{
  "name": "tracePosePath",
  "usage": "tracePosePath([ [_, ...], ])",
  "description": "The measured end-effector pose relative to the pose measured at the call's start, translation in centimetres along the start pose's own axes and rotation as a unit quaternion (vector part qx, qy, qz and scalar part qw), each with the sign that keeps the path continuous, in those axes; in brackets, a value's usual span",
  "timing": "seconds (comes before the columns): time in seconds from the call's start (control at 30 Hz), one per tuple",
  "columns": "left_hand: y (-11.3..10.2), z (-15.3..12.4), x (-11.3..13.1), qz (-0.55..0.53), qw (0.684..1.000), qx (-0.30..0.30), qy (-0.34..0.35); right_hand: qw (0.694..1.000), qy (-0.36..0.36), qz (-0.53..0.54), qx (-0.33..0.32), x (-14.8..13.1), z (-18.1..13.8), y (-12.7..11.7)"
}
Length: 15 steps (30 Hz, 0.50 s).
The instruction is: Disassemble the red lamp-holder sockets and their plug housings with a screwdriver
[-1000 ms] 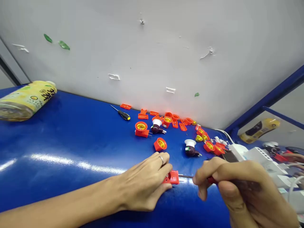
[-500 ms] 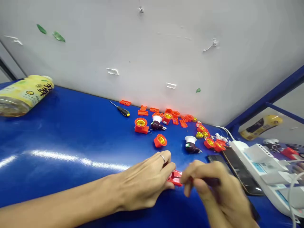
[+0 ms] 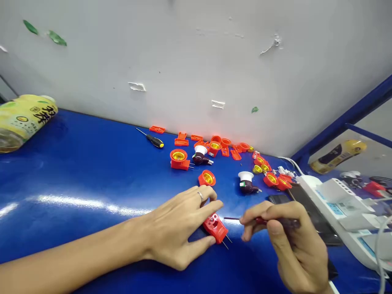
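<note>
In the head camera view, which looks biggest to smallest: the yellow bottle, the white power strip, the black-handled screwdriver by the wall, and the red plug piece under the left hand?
1. white power strip
2. yellow bottle, cut off by the frame; nearly alike
3. black-handled screwdriver, farther away
4. red plug piece; nearly alike

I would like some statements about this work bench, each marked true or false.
1. The left hand holds a red plug part down on the blue table. True.
2. The right hand is empty. False: it grips a small screwdriver.
3. The screwdriver tip is inside the red plug part. False: it is apart from it.
4. A second, black-and-yellow screwdriver lies near the wall. True.
5. The yellow bottle stands upright. False: it lies on its side.
</note>
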State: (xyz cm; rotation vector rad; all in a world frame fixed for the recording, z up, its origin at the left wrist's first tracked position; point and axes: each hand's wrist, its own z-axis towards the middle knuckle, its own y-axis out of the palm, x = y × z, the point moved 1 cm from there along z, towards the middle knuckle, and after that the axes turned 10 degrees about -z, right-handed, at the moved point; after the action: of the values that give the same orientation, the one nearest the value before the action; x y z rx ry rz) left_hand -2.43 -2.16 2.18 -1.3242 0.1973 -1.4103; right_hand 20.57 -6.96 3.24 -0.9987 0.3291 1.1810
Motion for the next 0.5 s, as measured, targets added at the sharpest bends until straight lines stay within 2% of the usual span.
tracePosePath([
  [0.17,0.3,0.5,-0.5,0.012,0.999,-0.048,-0.015,0.989,0.075,0.033,0.126,-0.8,0.0,0.6],
  [0.23,0.5,0.6,-0.5,0.003,0.998,-0.061,-0.031,0.989,0.066,0.045,0.127,-0.5,0.0,0.8],
  [0.37,0.8,0.3,-0.3,-0.01,0.995,-0.08,-0.059,0.994,0.001,0.041,0.103,0.7,0.0,0.9],
  [0.5,0.5,0.2,-0.1,-0.063,0.987,-0.093,-0.111,0.985,0.043,0.041,0.163,1.4,-0.4,0.5],
])
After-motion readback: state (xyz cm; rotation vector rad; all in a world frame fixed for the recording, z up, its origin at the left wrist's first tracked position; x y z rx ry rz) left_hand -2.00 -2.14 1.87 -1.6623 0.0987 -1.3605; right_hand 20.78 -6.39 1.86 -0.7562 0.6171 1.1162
